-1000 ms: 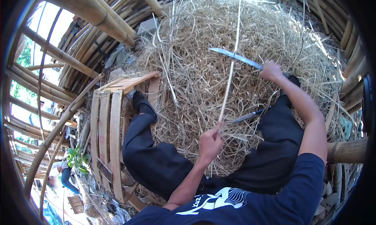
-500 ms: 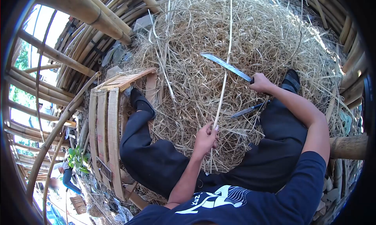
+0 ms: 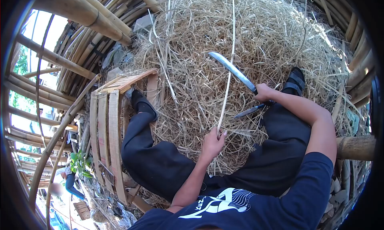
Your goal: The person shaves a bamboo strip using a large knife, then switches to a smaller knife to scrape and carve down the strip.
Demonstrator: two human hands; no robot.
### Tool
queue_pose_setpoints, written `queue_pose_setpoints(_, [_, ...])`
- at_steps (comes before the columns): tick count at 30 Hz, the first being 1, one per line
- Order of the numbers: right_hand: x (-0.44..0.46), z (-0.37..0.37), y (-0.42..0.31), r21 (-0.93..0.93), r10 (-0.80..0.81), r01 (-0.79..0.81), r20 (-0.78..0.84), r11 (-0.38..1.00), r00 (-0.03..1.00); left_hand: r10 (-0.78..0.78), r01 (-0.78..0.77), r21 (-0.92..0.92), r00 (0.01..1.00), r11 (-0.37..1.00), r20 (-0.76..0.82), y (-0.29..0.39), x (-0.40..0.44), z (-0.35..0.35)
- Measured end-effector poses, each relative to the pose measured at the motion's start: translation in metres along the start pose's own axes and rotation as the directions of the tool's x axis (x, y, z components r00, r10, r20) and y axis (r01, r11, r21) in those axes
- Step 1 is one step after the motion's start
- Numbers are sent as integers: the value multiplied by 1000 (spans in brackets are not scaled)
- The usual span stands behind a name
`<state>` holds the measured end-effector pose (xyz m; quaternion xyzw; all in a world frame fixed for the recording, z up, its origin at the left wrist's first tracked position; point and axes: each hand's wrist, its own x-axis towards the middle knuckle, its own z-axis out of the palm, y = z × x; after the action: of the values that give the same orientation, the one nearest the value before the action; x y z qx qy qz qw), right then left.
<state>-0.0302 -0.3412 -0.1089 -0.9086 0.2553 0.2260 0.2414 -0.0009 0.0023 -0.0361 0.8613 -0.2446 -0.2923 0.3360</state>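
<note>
A long, thin, pale strip (image 3: 230,76) runs from the top edge down to my left hand (image 3: 213,145), which pinches it near its lower part. My right hand (image 3: 265,92) grips the dark handle of a large curved knife (image 3: 235,71); its blade points up and left and crosses the strip. Just below my right hand, a smaller knife (image 3: 249,111) lies on the shavings near my leg. The fingers of my right hand are wrapped round the handle and partly hidden.
A slatted wooden crate (image 3: 114,138) stands by my foot at the left. Pale shavings (image 3: 192,42) cover the ground. Bamboo poles (image 3: 84,12) frame the left side, and a thick pole (image 3: 356,148) is at the right. Another person (image 3: 69,182) is at the lower left.
The large knife has moved down and left with my right hand, its blade now steeper. My left hand opened somewhat and closed again on the strip, which has shifted left.
</note>
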Motion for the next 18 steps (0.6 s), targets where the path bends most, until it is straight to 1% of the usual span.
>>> queue_pose_setpoints(2, [1,8,6,-21,-83,82,-3,996,997,9,-9,-21,1000,1000,15,-1,0,1])
queue_pose_setpoints(6, [-4,11,5,-29,-80,81,17,996,997,-11,13,-73,1000,997,27,-2,0,4])
queue_pose_setpoints(8, [-1,13,5,-53,-48,53,104,997,993,50,-50,-11,999,999,1,-4,1,5])
queue_pose_setpoints(11, [-4,14,3,-61,-14,19,95,998,995,48,-48,-10,999,999,-8,-2,1,5])
queue_pose_setpoints(14, [-5,13,3,-81,-10,20,122,996,992,15,-15,3,1000,1000,1,-1,1,6])
queue_pose_setpoints(18, [-5,14,6,-52,-31,36,93,998,995,14,-14,-8,1000,1000,7,1,0,4])
